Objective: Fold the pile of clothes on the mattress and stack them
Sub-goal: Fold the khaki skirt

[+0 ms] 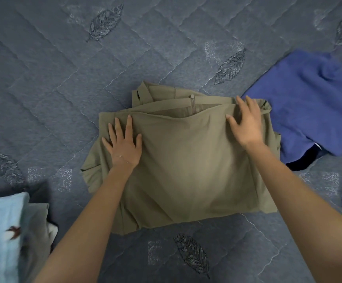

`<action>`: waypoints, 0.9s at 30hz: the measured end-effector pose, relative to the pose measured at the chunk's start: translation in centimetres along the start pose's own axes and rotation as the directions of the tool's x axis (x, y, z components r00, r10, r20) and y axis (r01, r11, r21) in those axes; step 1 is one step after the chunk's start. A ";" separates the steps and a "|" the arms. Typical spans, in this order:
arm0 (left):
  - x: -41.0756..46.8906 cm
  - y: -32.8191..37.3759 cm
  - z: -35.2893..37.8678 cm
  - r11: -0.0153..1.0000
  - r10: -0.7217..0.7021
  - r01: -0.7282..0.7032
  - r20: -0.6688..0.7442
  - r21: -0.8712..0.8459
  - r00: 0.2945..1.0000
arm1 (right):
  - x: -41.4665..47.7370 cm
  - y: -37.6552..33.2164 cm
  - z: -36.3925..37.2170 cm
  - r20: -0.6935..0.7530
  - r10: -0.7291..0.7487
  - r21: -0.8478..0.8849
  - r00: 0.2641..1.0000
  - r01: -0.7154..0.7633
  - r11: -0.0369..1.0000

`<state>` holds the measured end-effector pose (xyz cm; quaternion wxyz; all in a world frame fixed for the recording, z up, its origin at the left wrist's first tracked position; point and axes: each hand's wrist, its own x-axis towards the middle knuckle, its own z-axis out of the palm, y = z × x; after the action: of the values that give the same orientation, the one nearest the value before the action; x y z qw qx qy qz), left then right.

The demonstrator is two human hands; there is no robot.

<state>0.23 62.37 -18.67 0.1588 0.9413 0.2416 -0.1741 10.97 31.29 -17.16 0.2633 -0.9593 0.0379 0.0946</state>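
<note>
1. Nearest us, at the mattress's (43, 82) near left edge, lay a light blue garment (0, 231) on other folded cloth.
2. In the middle of the mattress sat the khaki garment (186, 160), folded into a rough rectangle, its zipper (192, 104) showing at the far edge.
3. Our left hand (123, 144) lay flat on its left part, fingers spread, gripping nothing.
4. Our right hand (247, 123) rested near its far right corner, fingers loosely spread; we could not tell whether they pinched cloth.
5. Farther right lay a crumpled blue garment (309, 103).
</note>
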 end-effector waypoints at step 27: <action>-19.0 -6.5 2.9 0.655 -0.523 0.260 -0.177 -0.710 0.834 | -19.2 6.2 -1.2 0.022 0.418 0.024 0.908 -0.419 0.908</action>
<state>-19.45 59.03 -14.91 0.3899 0.7615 0.5130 0.0709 -8.36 25.75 -15.36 0.2509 -0.9242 0.2417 0.1561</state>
